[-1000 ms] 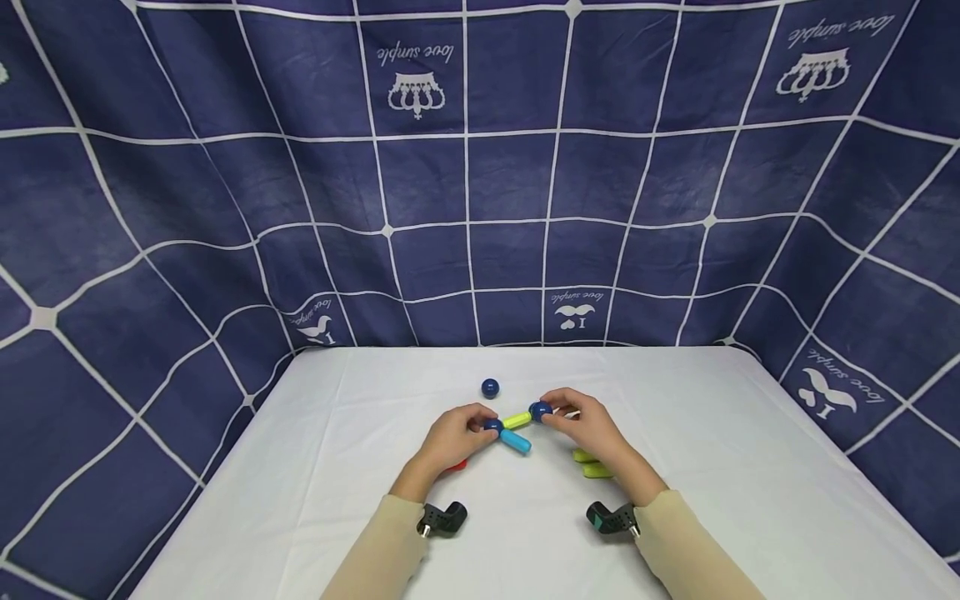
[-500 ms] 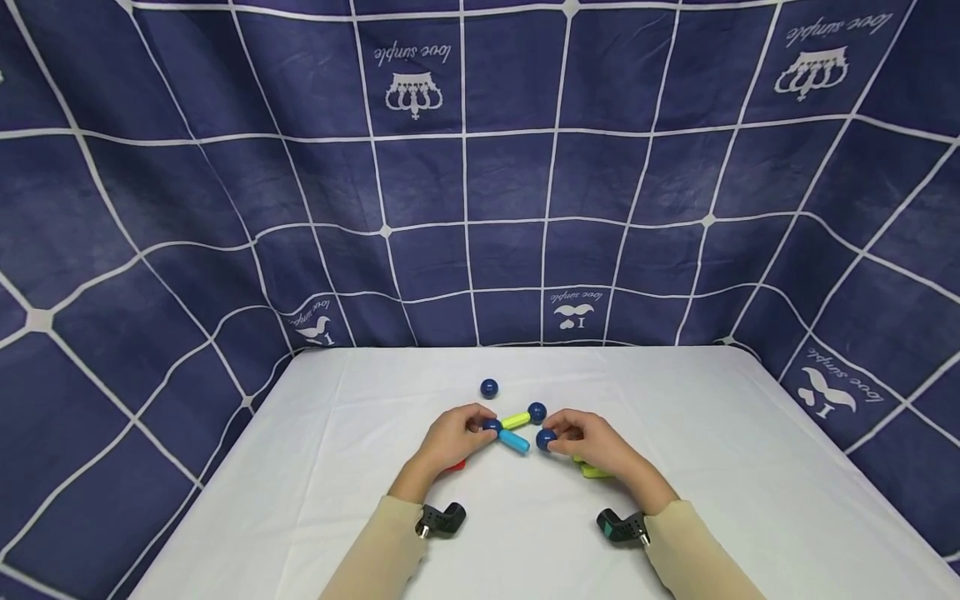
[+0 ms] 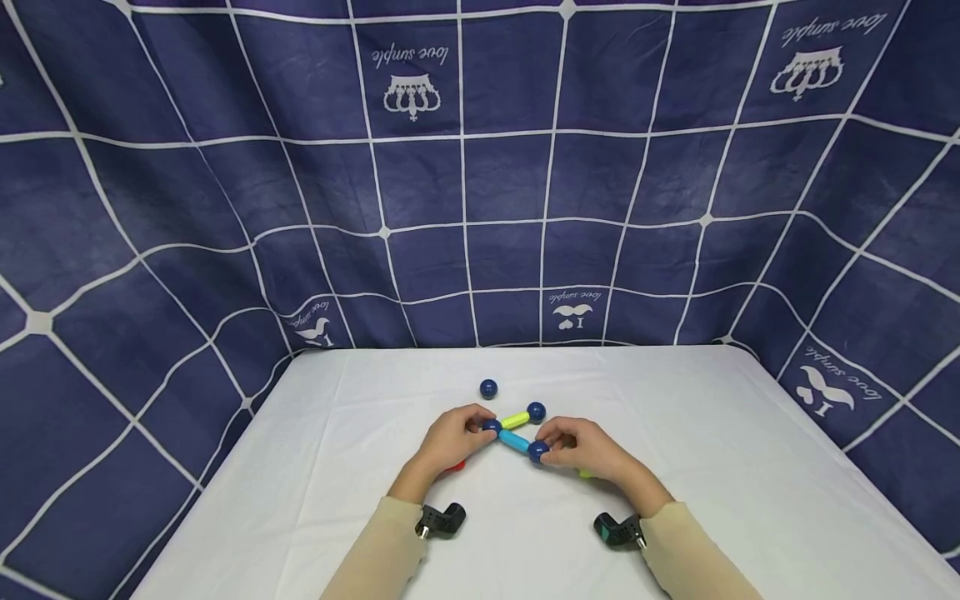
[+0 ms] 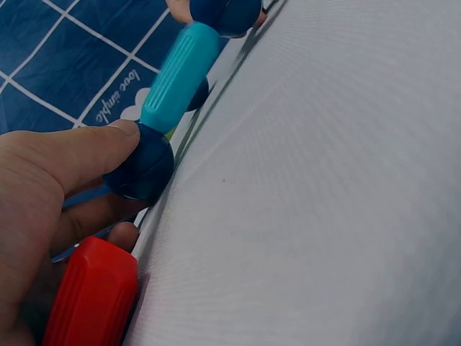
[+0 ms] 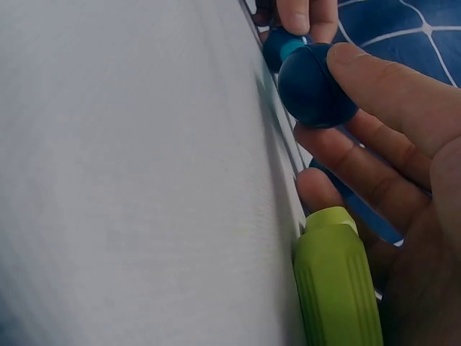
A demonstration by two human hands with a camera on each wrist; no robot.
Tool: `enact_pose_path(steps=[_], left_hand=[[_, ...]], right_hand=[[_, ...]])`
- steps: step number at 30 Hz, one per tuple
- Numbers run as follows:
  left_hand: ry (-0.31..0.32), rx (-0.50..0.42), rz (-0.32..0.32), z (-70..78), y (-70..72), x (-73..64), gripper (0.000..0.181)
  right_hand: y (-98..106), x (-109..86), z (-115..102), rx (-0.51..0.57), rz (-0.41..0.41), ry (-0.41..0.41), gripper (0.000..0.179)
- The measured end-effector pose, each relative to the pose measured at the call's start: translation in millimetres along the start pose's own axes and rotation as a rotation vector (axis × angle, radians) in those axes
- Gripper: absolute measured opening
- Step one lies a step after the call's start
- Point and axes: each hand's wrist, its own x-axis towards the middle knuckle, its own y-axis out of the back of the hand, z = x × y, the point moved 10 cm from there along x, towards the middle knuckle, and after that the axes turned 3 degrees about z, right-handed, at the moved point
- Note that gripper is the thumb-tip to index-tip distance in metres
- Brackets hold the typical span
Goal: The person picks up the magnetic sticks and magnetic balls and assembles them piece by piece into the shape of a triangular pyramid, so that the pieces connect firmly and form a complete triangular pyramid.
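Observation:
My left hand [image 3: 453, 437] pinches a dark blue ball [image 4: 146, 164] between thumb and fingers, low over the table. From that ball a light blue rod [image 3: 514, 442] and a yellow-green rod [image 3: 515, 420] spread in a V. At the far end of the light blue rod, my right hand [image 3: 583, 446] pinches another dark blue ball [image 5: 317, 85]; ball and rod end meet in the left wrist view. A third blue ball [image 3: 536, 412] caps the yellow-green rod. Near the left palm lies a red rod [image 4: 92, 292], and by the right palm a lime green rod [image 5: 337, 277].
One loose blue ball [image 3: 488, 389] sits farther back on the white-covered table [image 3: 360, 500]. A navy curtain [image 3: 510, 175] with white grid lines stands behind the table and along both sides. Both forearms reach in from the front edge.
My right hand has come off the ball on the yellow-green rod, moving toward me with a separate blue ball, then left to the light blue rod's end. My left hand keeps its hold.

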Motion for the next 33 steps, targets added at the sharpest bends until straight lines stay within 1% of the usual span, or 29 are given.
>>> enact_pose_path(steps=[3, 7, 12, 16, 21, 25, 33], left_hand=[[-0.001, -0.002, -0.002, -0.1, -0.5, 0.1, 0.026], [-0.007, -0.004, -0.002, 1.6, 0.0, 0.1, 0.026], [0.008, -0.003, -0.006, -0.4, -1.2, -0.3, 0.026], [-0.002, -0.008, -0.004, 0.3, -1.0, -0.5, 0.026], [-0.018, -0.010, -0.002, 1.9, -0.8, -1.4, 0.026], [-0.021, -0.010, 0.000, 2.2, -0.7, -1.5, 0.026], [-0.001, 0.000, 0.000, 0.3, -0.4, -1.5, 0.026]], right_hand=[[-2, 0.5, 1, -0.011, 0.002, -0.008, 0.022], [-2, 0.7, 1, -0.031, 0.007, 0.003, 0.022], [-3, -0.1, 1, -0.057, 0.000, 0.006, 0.022], [-1, -1.8, -1, -0.061, -0.009, 0.016, 0.022], [7, -3.7, -1, -0.074, -0.003, 0.038, 0.023], [15, -5.1, 2, -0.093, 0.001, 0.035, 0.023], [33, -11.1, 15, -0.130, -0.024, -0.031, 0.021]])
